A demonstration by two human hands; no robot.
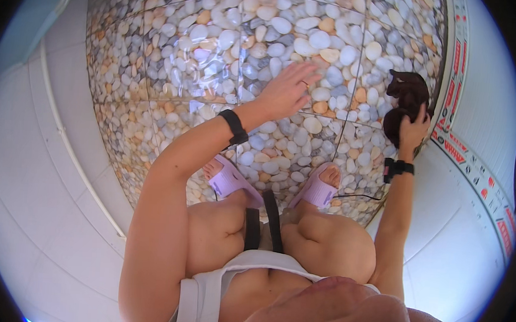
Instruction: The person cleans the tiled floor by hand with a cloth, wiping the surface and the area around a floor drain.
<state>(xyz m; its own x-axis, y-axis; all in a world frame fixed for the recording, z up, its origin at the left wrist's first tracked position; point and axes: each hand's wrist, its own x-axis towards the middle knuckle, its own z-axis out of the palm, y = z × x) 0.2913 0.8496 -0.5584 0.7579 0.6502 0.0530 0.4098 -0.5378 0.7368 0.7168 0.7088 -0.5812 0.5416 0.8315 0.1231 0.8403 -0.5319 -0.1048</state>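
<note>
My left hand hangs over the pebble-patterned floor, fingers apart and holding nothing; a ring is on one finger and a black band on the wrist. At the right, my right hand has its thumb and fingers on a dark brown item beside the wall. This item has a rounded part near the hand and an uneven part beyond it; its exact kind is unclear. Some of it is hidden under the hand. A black strap with a small device circles the right wrist.
Lilac slides are on my feet, below my bent knees. A thin black cable runs along the floor. White walls flank both sides; a red-and-white printed strip lines the right one. A pale blue object stands at upper left.
</note>
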